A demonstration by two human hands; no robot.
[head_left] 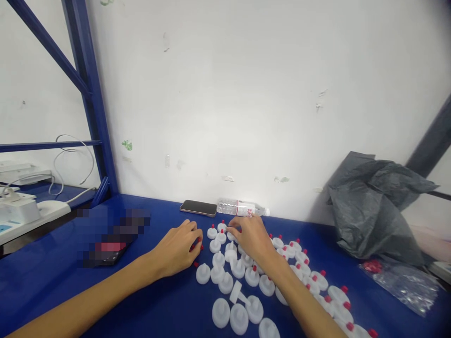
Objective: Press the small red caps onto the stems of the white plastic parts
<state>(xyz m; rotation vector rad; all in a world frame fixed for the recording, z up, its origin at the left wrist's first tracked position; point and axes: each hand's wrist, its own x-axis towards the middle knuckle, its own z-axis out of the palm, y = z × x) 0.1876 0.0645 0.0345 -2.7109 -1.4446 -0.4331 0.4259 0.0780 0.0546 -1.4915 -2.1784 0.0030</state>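
My left hand (pixel 179 246) rests low over the blue table with its fingers curled. Small red caps (pixel 196 264) lie close to its thumb and fingertips; whether it grips one is hidden. My right hand (pixel 252 237) reaches to the back of a group of white round nozzle lids. Its thumb and index finger close around a small red cap (pixel 227 229) above a white lid (pixel 231 236), partly covered by the hand. Left of those fingertips stand lids with red tips (pixel 221 236). Bare-nozzled lids (pixel 225 282) stand in front, between my forearms.
Many red-tipped lids (pixel 340 295) spread along the right. A phone (pixel 198 208) and a clear plastic bottle (pixel 236 207) lie against the wall. A grey plastic bag (pixel 373 206) and a clear bag (pixel 405 284) are at right. A dark object (pixel 114 253) lies left, beside a blue frame (pixel 93 94).
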